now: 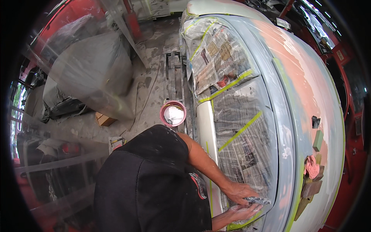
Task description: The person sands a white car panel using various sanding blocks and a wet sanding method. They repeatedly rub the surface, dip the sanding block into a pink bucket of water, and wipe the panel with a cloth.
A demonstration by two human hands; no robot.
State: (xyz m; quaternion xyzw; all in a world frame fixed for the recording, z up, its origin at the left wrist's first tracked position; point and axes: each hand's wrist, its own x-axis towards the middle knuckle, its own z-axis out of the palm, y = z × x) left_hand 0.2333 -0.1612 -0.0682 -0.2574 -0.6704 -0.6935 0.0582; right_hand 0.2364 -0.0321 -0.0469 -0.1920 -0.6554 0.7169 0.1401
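Observation:
My left hand (239,192) grips a dark, white-smeared block (258,200) over the lower part of a car panel covered in plastic and newspaper (241,162), crossed by yellow-green tape (239,131). My right hand (243,212), coated in pale residue, is just below it with curled fingers; what they hold, if anything, is unclear. Right of my hands runs a grey-blue body strip (286,154). Beyond it, on the pink-and-grey patched surface (305,89), lie a green block (318,140), several brownish blocks (311,186) and a pink cloth (312,167).
A pink bucket (165,120) with white contents stands on the floor left of the car. Hanging clear plastic sheeting (46,158), a covered bulky object (85,65) and a cardboard box (105,119) are at left. My black-clothed torso fills the lower middle.

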